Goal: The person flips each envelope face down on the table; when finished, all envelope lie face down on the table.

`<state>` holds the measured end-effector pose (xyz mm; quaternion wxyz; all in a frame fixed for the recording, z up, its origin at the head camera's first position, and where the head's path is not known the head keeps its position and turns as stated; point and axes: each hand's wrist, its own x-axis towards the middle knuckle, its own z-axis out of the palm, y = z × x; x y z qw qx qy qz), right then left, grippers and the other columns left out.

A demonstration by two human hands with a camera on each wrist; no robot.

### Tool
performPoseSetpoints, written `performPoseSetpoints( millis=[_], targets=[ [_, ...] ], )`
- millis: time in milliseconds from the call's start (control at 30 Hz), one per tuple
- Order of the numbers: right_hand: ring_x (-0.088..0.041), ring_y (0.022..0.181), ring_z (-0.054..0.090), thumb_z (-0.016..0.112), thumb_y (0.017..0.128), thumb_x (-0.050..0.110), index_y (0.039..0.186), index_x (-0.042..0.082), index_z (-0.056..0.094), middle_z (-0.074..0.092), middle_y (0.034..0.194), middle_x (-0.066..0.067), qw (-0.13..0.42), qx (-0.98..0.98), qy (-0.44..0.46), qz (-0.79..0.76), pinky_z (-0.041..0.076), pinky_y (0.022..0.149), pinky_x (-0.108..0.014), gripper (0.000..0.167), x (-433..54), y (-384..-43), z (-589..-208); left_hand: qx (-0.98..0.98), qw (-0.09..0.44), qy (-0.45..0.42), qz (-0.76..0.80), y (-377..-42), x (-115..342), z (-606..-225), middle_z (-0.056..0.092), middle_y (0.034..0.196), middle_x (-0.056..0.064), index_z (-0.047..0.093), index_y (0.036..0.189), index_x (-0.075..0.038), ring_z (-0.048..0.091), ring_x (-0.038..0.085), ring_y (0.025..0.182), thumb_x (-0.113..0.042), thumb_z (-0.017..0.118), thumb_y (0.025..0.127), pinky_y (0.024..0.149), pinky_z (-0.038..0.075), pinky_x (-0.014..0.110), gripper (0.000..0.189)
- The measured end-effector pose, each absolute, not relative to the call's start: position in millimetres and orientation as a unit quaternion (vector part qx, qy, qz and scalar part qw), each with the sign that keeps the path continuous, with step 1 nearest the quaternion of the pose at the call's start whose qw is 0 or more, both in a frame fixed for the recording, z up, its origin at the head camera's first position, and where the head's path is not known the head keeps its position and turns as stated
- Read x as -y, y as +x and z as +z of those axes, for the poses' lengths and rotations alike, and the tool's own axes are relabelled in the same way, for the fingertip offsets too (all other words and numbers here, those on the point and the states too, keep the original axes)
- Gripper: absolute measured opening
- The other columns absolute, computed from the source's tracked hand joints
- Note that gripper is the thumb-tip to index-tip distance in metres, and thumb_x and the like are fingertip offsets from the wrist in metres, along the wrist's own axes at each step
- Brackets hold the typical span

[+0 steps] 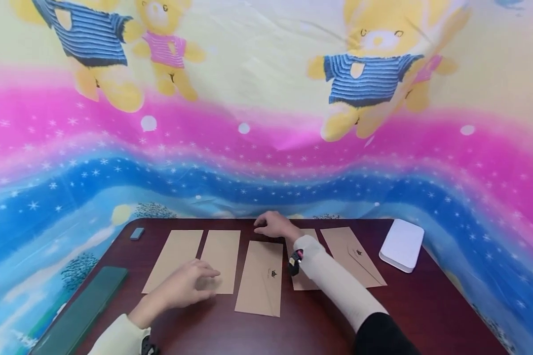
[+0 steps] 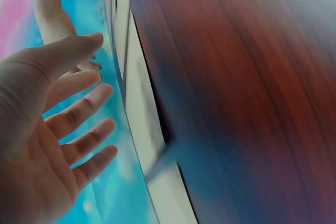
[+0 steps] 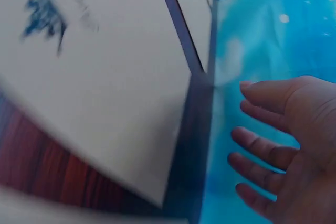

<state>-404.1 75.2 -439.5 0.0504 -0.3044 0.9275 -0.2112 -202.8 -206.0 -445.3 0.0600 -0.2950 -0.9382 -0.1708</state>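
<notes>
Several brown paper envelopes lie in a row on a dark red table (image 1: 257,335). The middle envelope (image 1: 259,281) sits nearer the front and bears a small crown print, as does the rightmost envelope (image 1: 355,256). My left hand (image 1: 186,286) hovers with relaxed fingers over the lower parts of the two left envelopes, the outer one (image 1: 177,251) and the inner one (image 1: 222,261). Beyond the middle envelope's far end, my right hand (image 1: 275,225) reaches to the table's back edge, holding nothing. Its forearm crosses and partly hides another envelope (image 1: 303,281).
A long dark green case (image 1: 82,308) lies along the left edge, with a small blue-grey block (image 1: 136,233) behind it. At the right rests a white rounded box (image 1: 401,245). A printed cloth with bears (image 1: 266,162) hangs around the table's back and sides.
</notes>
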Motion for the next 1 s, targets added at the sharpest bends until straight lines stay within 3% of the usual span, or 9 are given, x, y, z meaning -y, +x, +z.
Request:
performPoseSetpoints(
  millis=[267,400,533,600,667,733,833,933,1000],
  targets=[
    [-0.018,0.099,0.069,0.076,0.093,0.034,0.12,0.011,0.075,0.075,0.109,-0.002,0.087,-0.948,-0.249,-0.178,0.056,0.09,-0.04,0.035,-116.6,-378.2,-428.4,0.929,0.003,-0.337,-0.155,-200.3,164.2,-441.6,0.068,0.125,0.0,0.072,0.13,-0.014,0.059,0.024,0.123,-0.037,0.081,0.086,0.104,0.049,0.047,0.051],
    [-0.022,0.107,0.068,0.079,0.09,0.035,0.121,0.009,0.075,0.074,0.116,-0.007,0.116,-0.95,-0.232,-0.171,0.056,0.094,-0.044,0.04,-130.1,-362.9,-430.2,0.926,-0.019,-0.355,-0.125,-205.6,147.6,-443.4,0.067,0.13,0.002,0.071,0.132,-0.015,0.057,0.024,0.125,-0.044,0.084,0.082,0.106,0.048,0.046,0.059],
    [-0.02,0.109,0.068,0.083,0.086,0.037,0.121,0.008,0.074,0.074,0.12,-0.008,0.106,-0.951,-0.236,-0.169,0.055,0.094,-0.041,0.047,-132.1,-355.1,-432.9,0.931,-0.04,-0.353,-0.087,-211.8,138.0,-444.2,0.063,0.14,0.005,0.069,0.136,-0.018,0.054,0.025,0.131,-0.05,0.086,0.078,0.109,0.047,0.047,0.068],
    [-0.013,0.086,0.063,0.085,0.084,0.04,0.102,0.005,0.075,0.071,0.095,-0.001,0.102,-0.951,-0.242,-0.162,0.053,0.077,-0.033,0.04,-130.7,-353.0,-434.1,0.933,-0.051,-0.349,-0.072,-214.2,134.3,-444.7,0.06,0.146,0.007,0.067,0.138,-0.02,0.052,0.028,0.136,-0.053,0.086,0.077,0.112,0.045,0.049,0.072],
    [-0.009,0.065,0.045,0.087,0.08,0.041,0.078,0.007,0.064,0.053,0.07,0.006,0.097,-0.95,-0.251,-0.158,0.04,0.061,-0.028,0.042,-127.9,-351.1,-435.0,0.937,-0.057,-0.34,-0.061,-214.9,132.1,-445.4,0.059,0.148,0.008,0.067,0.138,-0.02,0.051,0.032,0.139,-0.055,0.086,0.076,0.113,0.044,0.051,0.074],
    [-0.01,0.058,0.027,0.089,0.078,0.042,0.066,0.012,0.048,0.031,0.061,0.008,0.093,-0.951,-0.254,-0.152,0.025,0.056,-0.028,0.053,-125.1,-349.1,-435.4,0.939,-0.058,-0.334,-0.054,-214.7,130.7,-445.8,0.06,0.148,0.008,0.068,0.137,-0.02,0.051,0.034,0.139,-0.055,0.086,0.075,0.113,0.044,0.053,0.074],
    [-0.011,0.055,0.019,0.092,0.075,0.04,0.061,0.018,0.04,0.019,0.057,0.009,0.084,-0.956,-0.243,-0.141,0.017,0.054,-0.029,0.058,-121.9,-346.9,-435.2,0.942,-0.046,-0.331,-0.042,-214.4,129.3,-445.7,0.064,0.145,0.007,0.071,0.133,-0.019,0.053,0.036,0.138,-0.054,0.087,0.074,0.111,0.045,0.053,0.07],
    [-0.012,0.055,0.02,0.093,0.075,0.036,0.063,0.016,0.043,0.02,0.056,0.008,0.088,-0.96,-0.226,-0.142,0.018,0.054,-0.03,0.054,-119.4,-346.5,-436.5,0.943,-0.035,-0.328,-0.033,-214.4,128.5,-445.4,0.069,0.138,0.006,0.074,0.128,-0.019,0.055,0.036,0.136,-0.053,0.088,0.073,0.11,0.046,0.052,0.067],
    [-0.012,0.055,0.027,0.092,0.076,0.033,0.067,0.014,0.052,0.03,0.057,0.008,0.098,-0.96,-0.216,-0.149,0.024,0.054,-0.028,0.045,-118.1,-346.2,-436.9,0.944,-0.03,-0.328,-0.026,-214.5,127.5,-445.0,0.071,0.134,0.005,0.075,0.125,-0.02,0.056,0.037,0.136,-0.054,0.088,0.072,0.111,0.046,0.052,0.065]
  ],
)
